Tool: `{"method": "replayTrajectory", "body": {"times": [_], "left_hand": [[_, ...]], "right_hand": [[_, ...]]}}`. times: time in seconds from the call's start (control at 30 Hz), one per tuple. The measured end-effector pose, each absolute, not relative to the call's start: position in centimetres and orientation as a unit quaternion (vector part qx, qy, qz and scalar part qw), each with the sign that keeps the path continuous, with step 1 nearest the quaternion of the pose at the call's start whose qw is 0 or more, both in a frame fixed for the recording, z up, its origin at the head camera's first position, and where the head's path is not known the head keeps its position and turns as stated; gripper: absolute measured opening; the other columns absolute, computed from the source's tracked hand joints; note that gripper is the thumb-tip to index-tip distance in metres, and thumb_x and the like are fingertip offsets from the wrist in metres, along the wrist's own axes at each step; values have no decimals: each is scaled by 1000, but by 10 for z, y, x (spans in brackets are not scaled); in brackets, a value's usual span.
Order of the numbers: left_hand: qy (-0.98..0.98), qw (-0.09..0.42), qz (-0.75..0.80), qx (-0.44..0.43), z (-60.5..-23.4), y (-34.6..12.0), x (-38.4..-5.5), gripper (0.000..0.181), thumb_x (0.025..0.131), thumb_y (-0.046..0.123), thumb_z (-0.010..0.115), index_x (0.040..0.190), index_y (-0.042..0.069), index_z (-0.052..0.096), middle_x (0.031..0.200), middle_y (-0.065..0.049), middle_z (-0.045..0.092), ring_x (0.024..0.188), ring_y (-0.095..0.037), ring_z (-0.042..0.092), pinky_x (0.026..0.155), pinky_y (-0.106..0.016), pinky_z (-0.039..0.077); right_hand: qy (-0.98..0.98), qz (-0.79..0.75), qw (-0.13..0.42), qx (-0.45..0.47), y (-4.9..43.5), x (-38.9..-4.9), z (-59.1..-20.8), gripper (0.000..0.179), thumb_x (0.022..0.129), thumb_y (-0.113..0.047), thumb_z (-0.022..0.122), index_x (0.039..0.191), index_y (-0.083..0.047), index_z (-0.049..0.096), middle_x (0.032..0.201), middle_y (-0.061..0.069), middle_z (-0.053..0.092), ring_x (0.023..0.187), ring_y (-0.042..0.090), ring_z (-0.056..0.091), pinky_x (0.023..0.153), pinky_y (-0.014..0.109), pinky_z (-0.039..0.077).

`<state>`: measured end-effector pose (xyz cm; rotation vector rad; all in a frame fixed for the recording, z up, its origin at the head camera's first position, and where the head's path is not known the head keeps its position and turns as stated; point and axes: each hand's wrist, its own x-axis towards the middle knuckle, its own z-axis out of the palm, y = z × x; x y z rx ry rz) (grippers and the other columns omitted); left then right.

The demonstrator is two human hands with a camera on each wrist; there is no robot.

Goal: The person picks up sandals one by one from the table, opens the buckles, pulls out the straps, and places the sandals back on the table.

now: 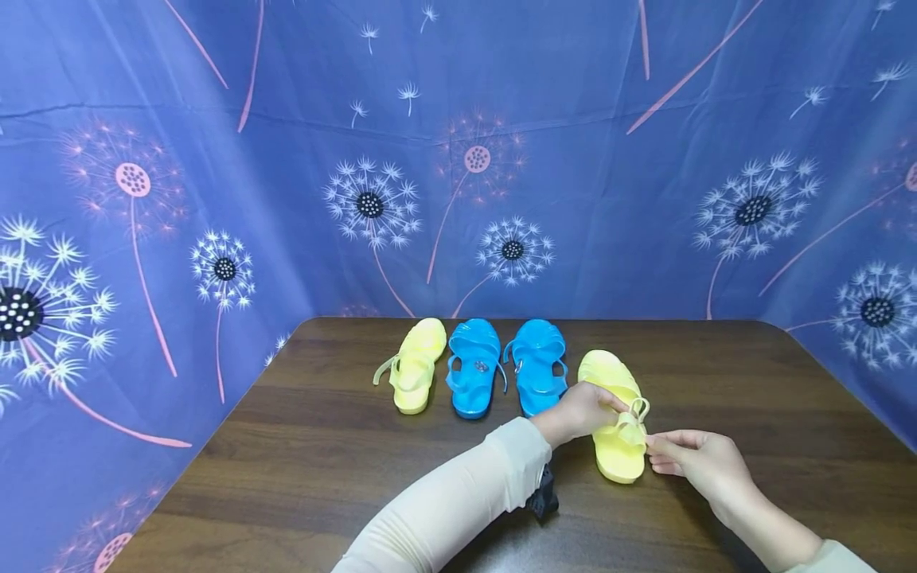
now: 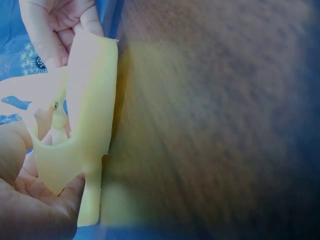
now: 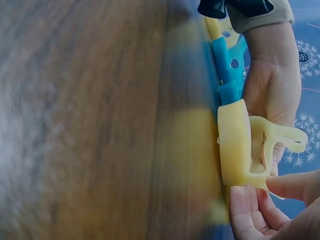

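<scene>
A yellow sandal [image 1: 618, 463] lies on the table at the right end of a row, toe pointing away from me. My left hand [image 1: 583, 410] reaches across it from the left and grips its strap [image 1: 634, 414], which stands up in a loop. In the left wrist view the fingers of the left hand [image 2: 37, 205] curl round the strap part. At the sandal's right side, my right hand [image 1: 705, 461] pinches the strap's lower edge between thumb and fingers. The right wrist view shows the right hand [image 3: 280, 205] at the heel end of the sandal [image 3: 234, 145].
Left of this sandal stand two blue sandals [image 1: 473, 382] [image 1: 537, 358] and another yellow sandal [image 1: 413, 374] with its strap sticking out. A black device [image 1: 543, 497] sits under my left wrist. Behind the brown table [image 1: 301, 446] hangs a blue dandelion-print cloth [image 1: 609, 199].
</scene>
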<state>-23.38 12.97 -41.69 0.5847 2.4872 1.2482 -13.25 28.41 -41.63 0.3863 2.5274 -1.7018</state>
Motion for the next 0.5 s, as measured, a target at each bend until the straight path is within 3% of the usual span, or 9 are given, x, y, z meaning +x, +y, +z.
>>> {"method": "replayTrajectory", "body": {"times": [0.23, 0.5], "left_hand": [[862, 151, 441, 201, -420, 130, -233, 20, 81, -2, 69, 94, 9, 79, 91, 5, 75, 71, 4, 49, 60, -10, 43], [863, 150, 437, 203, -417, 130, -234, 23, 81, -4, 67, 96, 9, 78, 90, 7, 74, 69, 2, 47, 59, -10, 42]], "right_hand": [[848, -514, 14, 129, 283, -134, -419, 38, 94, -26, 63, 111, 7, 67, 92, 2, 75, 76, 8, 70, 81, 32, 57], [844, -525, 12, 113, 287, -149, -411, 44, 95, -26, 62, 114, 13, 62, 87, -1, 73, 75, 9, 70, 76, 26, 58]]}}
